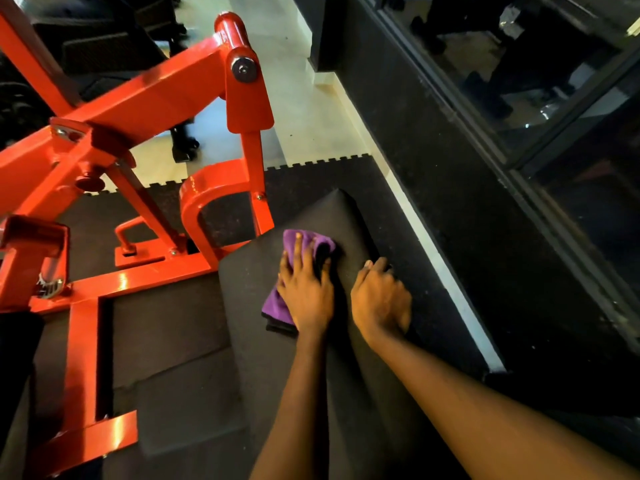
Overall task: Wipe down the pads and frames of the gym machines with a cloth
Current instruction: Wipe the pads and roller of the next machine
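Purple cloth (298,242) lies flat on top of the black pad (249,306), toward its far end, a bit right of the pad's centre. Left hand (304,296) is on the cloth, fingers spread and pressing it down onto the pad. It is not pinching the cloth. Right hand (381,299) sits just beside it at the pad's right edge. Its fingers bend over that edge as if gripping to steady the pad, and the fingertips are hidden past the edge.

Progress, as a judgement: this is mid-wipe on the pad top. No wet streak or clean/dirty boundary shows, so I cannot tell how much of the pad is covered. The near part of the pad, under the forearms, likely remains. The red frame (138,109) to the left stands apart from the cloth and looks like a step left to do. Other dark equipment shows at top left, blurred.

Writing: no brand, label or text is readable on the pad, frame or cloth.

Around: black rubber mat (166,341) under the machine, pale floor tiles (304,116) beyond, dark glass wall (519,81) at right.
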Demonstrator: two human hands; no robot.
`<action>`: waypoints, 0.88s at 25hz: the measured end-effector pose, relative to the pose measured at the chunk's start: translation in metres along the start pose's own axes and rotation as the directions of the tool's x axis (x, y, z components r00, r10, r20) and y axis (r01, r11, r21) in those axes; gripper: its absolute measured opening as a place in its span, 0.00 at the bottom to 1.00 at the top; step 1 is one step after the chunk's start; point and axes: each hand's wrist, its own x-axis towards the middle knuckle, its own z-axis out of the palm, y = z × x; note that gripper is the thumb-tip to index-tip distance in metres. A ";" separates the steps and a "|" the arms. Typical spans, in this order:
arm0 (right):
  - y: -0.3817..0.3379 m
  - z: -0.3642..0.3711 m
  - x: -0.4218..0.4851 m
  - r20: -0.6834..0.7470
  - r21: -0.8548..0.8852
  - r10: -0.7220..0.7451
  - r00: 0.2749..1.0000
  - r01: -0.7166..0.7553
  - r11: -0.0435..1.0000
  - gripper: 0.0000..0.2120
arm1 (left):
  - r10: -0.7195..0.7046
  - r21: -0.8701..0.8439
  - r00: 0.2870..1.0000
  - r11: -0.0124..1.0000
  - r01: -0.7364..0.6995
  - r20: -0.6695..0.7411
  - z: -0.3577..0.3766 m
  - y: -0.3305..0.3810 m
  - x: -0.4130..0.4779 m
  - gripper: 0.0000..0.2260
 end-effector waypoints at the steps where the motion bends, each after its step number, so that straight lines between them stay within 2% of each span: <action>1: 0.000 -0.001 0.000 0.005 0.004 -0.001 1.000 0.001 1.000 0.17 | 0.030 0.027 0.999 0.999 -0.030 0.012 0.003 -0.003 -0.007 0.25; 3: 0.001 0.001 -0.001 -0.006 0.012 -0.012 1.000 0.012 1.000 0.16 | 0.021 0.033 0.999 0.999 -0.022 0.033 0.000 -0.012 0.019 0.25; 8: 0.002 0.006 -0.001 -0.036 -0.007 -0.028 0.999 0.027 1.000 0.18 | -0.171 0.078 0.984 0.983 0.167 0.050 -0.012 -0.032 0.096 0.27; 11: 0.000 0.007 -0.001 -0.037 -0.013 -0.028 0.999 0.028 1.000 0.20 | -0.166 0.051 0.986 0.985 0.167 -0.008 -0.006 -0.031 0.067 0.28; 14: 0.001 0.009 -0.001 -0.045 0.035 -0.044 0.998 0.046 0.998 0.23 | -0.160 0.048 0.987 0.986 0.161 -0.027 0.000 -0.041 -0.007 0.29; 17: 0.002 0.011 -0.003 -0.041 0.086 -0.072 0.997 0.076 0.993 0.24 | -0.198 0.063 0.980 0.979 0.196 0.021 0.001 -0.053 -0.073 0.29; 19: 0.003 0.009 -0.004 -0.031 0.107 -0.091 0.995 0.094 0.990 0.24 | -0.217 0.059 0.976 0.975 0.215 0.026 0.000 -0.052 -0.075 0.28; 22: 0.010 0.006 0.003 0.005 0.175 -0.121 0.993 0.119 0.977 0.24 | -0.233 0.030 0.973 0.972 0.233 -0.007 -0.006 -0.035 -0.023 0.26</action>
